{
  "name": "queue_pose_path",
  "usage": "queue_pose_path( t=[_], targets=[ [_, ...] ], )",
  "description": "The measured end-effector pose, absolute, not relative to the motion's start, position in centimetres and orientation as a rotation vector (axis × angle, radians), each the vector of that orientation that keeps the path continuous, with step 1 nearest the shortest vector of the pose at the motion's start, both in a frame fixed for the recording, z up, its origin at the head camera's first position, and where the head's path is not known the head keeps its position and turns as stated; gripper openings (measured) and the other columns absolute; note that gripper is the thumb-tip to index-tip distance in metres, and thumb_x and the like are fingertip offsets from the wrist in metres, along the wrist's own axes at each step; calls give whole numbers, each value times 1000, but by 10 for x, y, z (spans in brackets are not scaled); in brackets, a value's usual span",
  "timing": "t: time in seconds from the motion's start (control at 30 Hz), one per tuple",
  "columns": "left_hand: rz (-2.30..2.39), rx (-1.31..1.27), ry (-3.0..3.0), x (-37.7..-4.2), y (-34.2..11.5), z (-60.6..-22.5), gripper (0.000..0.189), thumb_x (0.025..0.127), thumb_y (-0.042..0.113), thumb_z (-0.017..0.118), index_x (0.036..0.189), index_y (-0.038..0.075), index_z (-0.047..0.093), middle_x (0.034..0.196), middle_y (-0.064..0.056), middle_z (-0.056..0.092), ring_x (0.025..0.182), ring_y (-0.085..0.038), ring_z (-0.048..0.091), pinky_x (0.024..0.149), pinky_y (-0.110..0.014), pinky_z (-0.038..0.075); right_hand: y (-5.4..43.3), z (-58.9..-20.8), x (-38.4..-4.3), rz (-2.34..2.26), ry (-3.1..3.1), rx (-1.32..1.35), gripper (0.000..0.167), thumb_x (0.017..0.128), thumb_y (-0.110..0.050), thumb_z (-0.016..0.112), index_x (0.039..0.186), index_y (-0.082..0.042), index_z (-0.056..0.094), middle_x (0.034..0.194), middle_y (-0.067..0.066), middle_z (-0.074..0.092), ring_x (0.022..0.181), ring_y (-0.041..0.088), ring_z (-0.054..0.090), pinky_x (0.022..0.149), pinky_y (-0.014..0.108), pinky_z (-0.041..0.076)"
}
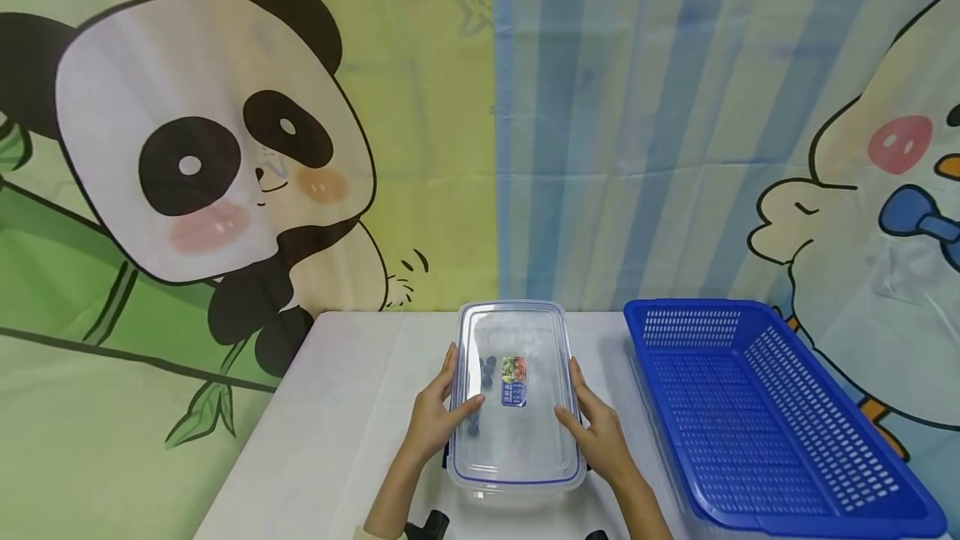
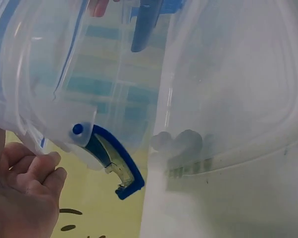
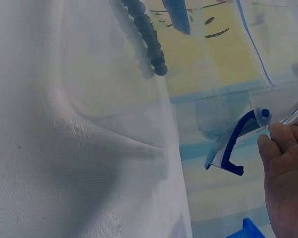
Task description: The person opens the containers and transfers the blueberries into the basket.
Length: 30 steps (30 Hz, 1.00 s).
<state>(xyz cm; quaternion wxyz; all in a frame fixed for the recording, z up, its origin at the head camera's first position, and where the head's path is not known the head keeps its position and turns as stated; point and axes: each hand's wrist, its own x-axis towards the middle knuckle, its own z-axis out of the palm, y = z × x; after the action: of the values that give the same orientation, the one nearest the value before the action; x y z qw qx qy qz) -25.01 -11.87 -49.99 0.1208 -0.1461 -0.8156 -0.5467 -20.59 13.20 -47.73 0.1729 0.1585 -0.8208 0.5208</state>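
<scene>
A clear rectangular lid [image 1: 543,432] with a blue seal line and a small picture label [image 1: 513,382] covers a clear plastic food box [image 1: 517,497] on the table. My left hand [image 1: 437,417] grips the lid's left edge, thumb on top, fingers along the side. On the opposite edge, my right hand [image 1: 600,432] holds it the same way. Unfastened blue latches hang at both sides, one latch [image 2: 131,171] in the left wrist view and another latch [image 3: 233,144] in the right. Several dark, round, berry-like pieces [image 3: 149,37] show through the box wall.
A blue perforated basket [image 1: 750,432] stands to the right of the box on the white table [image 1: 352,407]. Behind the table hangs a printed curtain [image 1: 442,190] with a panda and stripes. Dark objects [image 1: 429,525] show at the front edge.
</scene>
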Motion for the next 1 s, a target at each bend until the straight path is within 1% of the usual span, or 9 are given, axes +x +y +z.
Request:
queue_pose_path(
  t=[0.1,0.17,0.27,0.33,0.53,0.63,0.87,0.9,1.0],
  targets=[
    [-1575,-434,-2354,-252,-117,-501,84,79,37,72,144,7,29,149,-6,23,125,-30,40,96,-34,41,130,-473,-204,1504,-2344,433,62,87,-1,60,140,7,28,144,24,27,126,34,35,98,30,31],
    [-1566,-426,-2311,-253,-115,-504,77,81,34,71,141,3,32,148,-6,26,126,-27,39,98,-31,39,129,-473,-204,1537,-2339,418,61,89,-2,58,140,6,27,144,22,26,127,34,33,98,26,30],
    [-1574,-373,-2229,-255,-109,-507,66,85,27,68,138,1,38,145,-6,31,127,-24,38,100,-27,36,126,-477,-205,1598,-2308,409,57,92,-3,54,141,7,26,146,19,23,130,35,28,99,13,24],
    [-1619,-348,-2163,-254,-105,-507,60,87,20,66,136,-2,40,143,-8,34,128,-24,36,101,-26,34,124,-479,-206,1644,-2280,405,56,94,-3,51,141,7,24,146,17,21,132,34,25,100,8,20],
    [-1793,-305,-2057,-238,-96,-484,52,89,6,60,134,-10,37,143,-18,32,132,-30,28,105,-22,24,120,-483,-208,1771,-2172,397,54,94,0,48,141,9,22,147,17,19,134,34,20,101,8,20],
    [-1827,-282,-2063,-234,-95,-477,52,90,5,58,135,-10,36,144,-19,30,133,-28,27,106,-21,22,118,-483,-208,1825,-2130,399,54,95,1,46,141,9,20,148,18,17,134,34,17,102,9,21],
    [-1882,-223,-2082,-229,-94,-460,52,91,6,57,136,-7,35,146,-11,28,135,-24,25,106,-24,23,115,-476,-208,1976,-2066,354,53,96,2,42,143,7,17,150,13,13,137,29,11,103,7,19],
    [-1888,-220,-2082,-229,-94,-457,52,91,6,57,136,-7,35,146,-12,28,135,-25,25,106,-25,23,115,-478,-209,1993,-2058,343,53,96,0,43,143,5,18,150,11,14,138,27,11,103,7,18],
    [-1906,-212,-2067,-234,-100,-456,52,91,9,58,136,-4,37,146,-8,30,135,-21,25,106,-23,23,113,-482,-214,2026,-2049,323,54,97,-5,44,144,1,19,151,6,15,138,22,11,103,7,18]
  ],
)
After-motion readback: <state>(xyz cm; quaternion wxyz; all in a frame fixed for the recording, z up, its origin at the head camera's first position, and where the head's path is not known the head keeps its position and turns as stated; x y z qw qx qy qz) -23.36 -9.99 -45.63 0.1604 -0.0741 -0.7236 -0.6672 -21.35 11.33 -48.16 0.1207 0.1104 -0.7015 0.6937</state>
